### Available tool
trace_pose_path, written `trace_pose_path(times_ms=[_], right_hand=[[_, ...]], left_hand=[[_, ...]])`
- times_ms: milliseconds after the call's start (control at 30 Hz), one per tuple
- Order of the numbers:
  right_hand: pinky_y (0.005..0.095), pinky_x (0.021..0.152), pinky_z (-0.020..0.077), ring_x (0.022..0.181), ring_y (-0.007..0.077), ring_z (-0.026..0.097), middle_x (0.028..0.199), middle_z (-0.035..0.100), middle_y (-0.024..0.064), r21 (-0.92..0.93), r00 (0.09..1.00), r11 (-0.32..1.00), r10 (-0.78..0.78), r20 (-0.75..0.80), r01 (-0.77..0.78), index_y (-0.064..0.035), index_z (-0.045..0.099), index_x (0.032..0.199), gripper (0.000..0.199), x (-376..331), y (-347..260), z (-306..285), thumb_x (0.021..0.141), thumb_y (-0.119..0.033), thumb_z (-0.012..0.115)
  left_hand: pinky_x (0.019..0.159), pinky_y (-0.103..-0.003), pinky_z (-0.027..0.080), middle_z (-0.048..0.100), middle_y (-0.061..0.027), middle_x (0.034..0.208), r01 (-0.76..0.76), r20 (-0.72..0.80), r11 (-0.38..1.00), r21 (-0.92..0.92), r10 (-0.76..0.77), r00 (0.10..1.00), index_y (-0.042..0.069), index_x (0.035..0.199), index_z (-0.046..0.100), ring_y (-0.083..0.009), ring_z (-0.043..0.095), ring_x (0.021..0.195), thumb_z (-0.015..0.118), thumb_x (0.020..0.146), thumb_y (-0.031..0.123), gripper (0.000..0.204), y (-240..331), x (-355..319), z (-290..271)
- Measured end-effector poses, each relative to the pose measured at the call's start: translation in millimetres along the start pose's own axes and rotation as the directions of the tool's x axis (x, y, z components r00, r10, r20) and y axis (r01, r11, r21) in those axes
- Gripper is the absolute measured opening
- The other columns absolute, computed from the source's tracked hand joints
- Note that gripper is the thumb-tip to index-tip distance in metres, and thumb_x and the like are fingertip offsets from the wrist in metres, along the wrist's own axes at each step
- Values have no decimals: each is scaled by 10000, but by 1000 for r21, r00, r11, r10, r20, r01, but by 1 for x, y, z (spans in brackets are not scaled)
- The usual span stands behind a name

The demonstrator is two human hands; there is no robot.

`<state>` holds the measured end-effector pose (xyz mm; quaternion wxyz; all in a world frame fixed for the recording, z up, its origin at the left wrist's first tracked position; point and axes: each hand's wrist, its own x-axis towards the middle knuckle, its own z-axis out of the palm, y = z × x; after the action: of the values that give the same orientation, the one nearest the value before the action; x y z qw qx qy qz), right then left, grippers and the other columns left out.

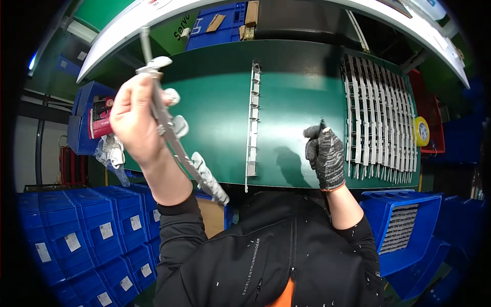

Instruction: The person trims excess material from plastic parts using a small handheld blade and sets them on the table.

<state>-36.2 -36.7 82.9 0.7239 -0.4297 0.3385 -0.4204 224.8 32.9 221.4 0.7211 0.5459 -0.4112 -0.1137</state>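
My bare left hand [137, 116] is closed round a long grey strip [173, 139] with pale rounded tabs along it, raised and tilted over the left end of the green table [204, 102]. The strip is blurred by motion. A similar narrow grey plastic strip [253, 123], with small clips along its length, lies apart on the table between my hands. My right hand [327, 157], in a dark grey knit glove, hovers above the table right of it. Its fingers are closed round a thin dark tool, whose tip and lower end just show; the kind cannot be made out.
Several grey strips [381, 117] lie side by side at the table's right end, with a yellow tape roll [421, 131] beside them. Blue bins [102, 210] stand stacked at lower left. Another blue bin [434, 204] stands at lower right. A white shelf edge [110, 38] arches over the far side.
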Motion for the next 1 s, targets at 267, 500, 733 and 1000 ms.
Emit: trace_pose_path(times_ms=[267, 500, 733, 1000], right_hand=[[368, 594, 432, 657, 282, 557, 711, 575, 121, -684, 923, 623, -214, 319, 380, -36, 618, 799, 187, -12, 2, 23, 793, -221, 594], [302, 548, 420, 575, 212, 548, 659, 570, 102, -688, 930, 637, -136, 342, 346, -8, 619, 808, 138, -17, 1, 22, 782, -144, 617], [329, 554, 430, 598, 236, 558, 670, 582, 114, -683, 951, 677, -84, 296, 272, -26, 628, 810, 162, -15, 4, 15, 784, -186, 613], [315, 572, 454, 581, 228, 562, 656, 592, 76, -767, 737, 412, -666, 115, 492, -50, 626, 767, 29, -13, -10, 4, 746, -71, 625]], left_hand=[[476, -186, 451, 600, -47, 674, 731, 435, 649, 209, -731, 525, -27, 832, 616, -82, 549, 507, 599, 820, 157, 185, -87, -92, 46], [460, -200, 453, 581, -38, 677, 821, 482, 558, 119, -756, 444, -20, 876, 630, -89, 550, 502, 607, 805, 165, 199, -91, -105, 51], [463, -201, 457, 569, -33, 640, 833, 521, 529, 162, -763, 383, -21, 865, 632, -82, 544, 494, 591, 818, 183, 213, -85, -102, 54], [477, -203, 466, 558, -19, 618, 789, 499, 534, 304, -795, 345, -21, 861, 631, -78, 537, 486, 585, 824, 222, 251, -87, -106, 53]])
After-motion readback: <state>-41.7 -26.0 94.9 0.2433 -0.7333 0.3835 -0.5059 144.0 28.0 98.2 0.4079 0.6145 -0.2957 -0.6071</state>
